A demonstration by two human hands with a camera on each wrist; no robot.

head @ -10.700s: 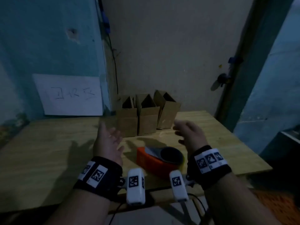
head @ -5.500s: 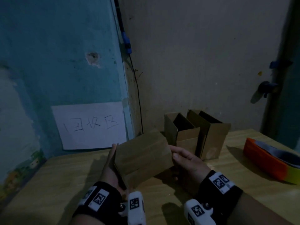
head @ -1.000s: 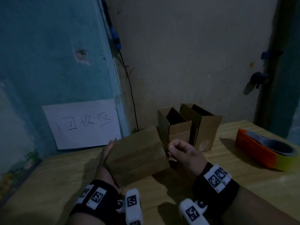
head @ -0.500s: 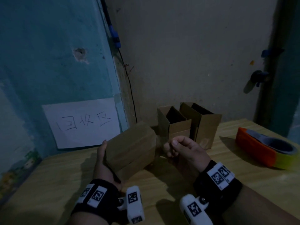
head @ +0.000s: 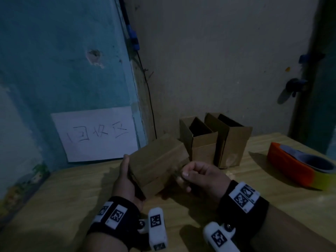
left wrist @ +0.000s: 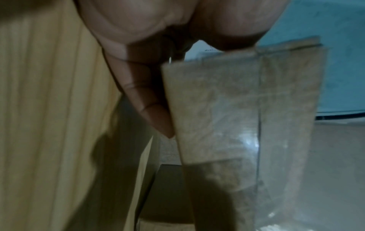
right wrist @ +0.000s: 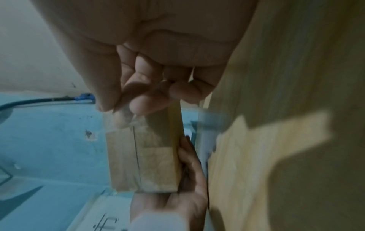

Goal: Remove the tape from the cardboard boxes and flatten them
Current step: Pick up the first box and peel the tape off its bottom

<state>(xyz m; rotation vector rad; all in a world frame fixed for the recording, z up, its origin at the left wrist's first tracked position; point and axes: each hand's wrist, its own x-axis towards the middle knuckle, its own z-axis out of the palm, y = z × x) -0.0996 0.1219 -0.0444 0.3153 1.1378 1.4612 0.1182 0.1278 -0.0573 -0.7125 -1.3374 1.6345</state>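
My left hand point(head: 127, 176) grips a closed brown cardboard box point(head: 157, 161) from its left side and holds it tilted above the table. A strip of clear tape point(left wrist: 247, 140) runs along the box's seam. My right hand point(head: 182, 174) is at the box's near right corner, thumb and forefinger pinched together. In the right wrist view those fingertips point(right wrist: 136, 107) pinch a lifted end of the clear tape point(right wrist: 119, 123) above the box point(right wrist: 150, 162). Two more cardboard boxes point(head: 201, 142) point(head: 232, 140) stand open-topped by the back wall.
A roll of tape in an orange holder point(head: 298, 165) lies at the right on the wooden table point(head: 58, 206). A white paper sign point(head: 96, 133) hangs on the blue wall behind. The wall corner sits just behind the standing boxes.
The box has turned in my left hand and come lower and nearer. My right hand has stayed pinched at its right end and dropped slightly with it.
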